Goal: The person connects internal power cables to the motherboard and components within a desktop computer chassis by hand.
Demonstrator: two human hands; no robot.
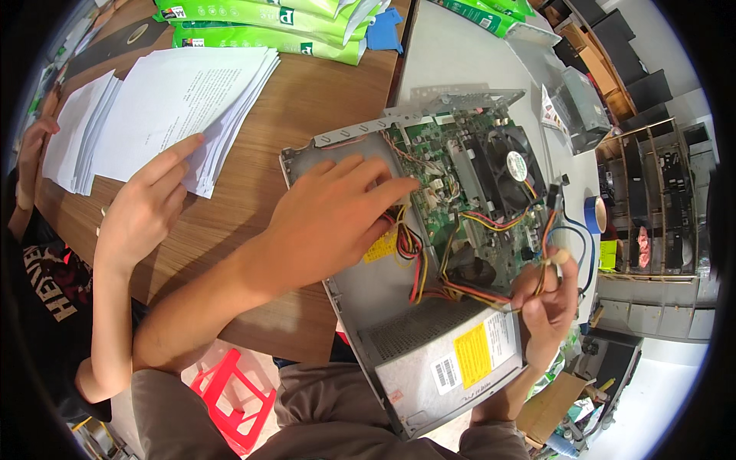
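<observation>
Computer case [360, 303], opened up and set at a slant, fills the centre of the head view, between the two hands, its lower end reaching over the lap at the bottom of the frame. From the lower left, the left hand [330, 211] comes over the case's left side, back upward, fingers bent and pointing toward the green circuit board [437, 218]; it lies just beside a bundle of coloured wires [408, 244], and I cannot tell whether the fingertips grasp anything. At the lower right, the right hand [548, 303] is pinching loose wires [547, 241] between thumb and fingers, near the case's right edge, with a black plug [553, 195] standing above it. A black fan [502, 169] sits on the board, above and left of that hand, while a metal box [414, 383] with a yellow label takes up the lower end of the case. At the left, a co-worker's hand [149, 207] points one finger at a stack of printed paper [169, 107] on the wooden table [238, 245]. Green packs [268, 27] lie along the top, and a red stool [238, 406] shows at the lower left
</observation>
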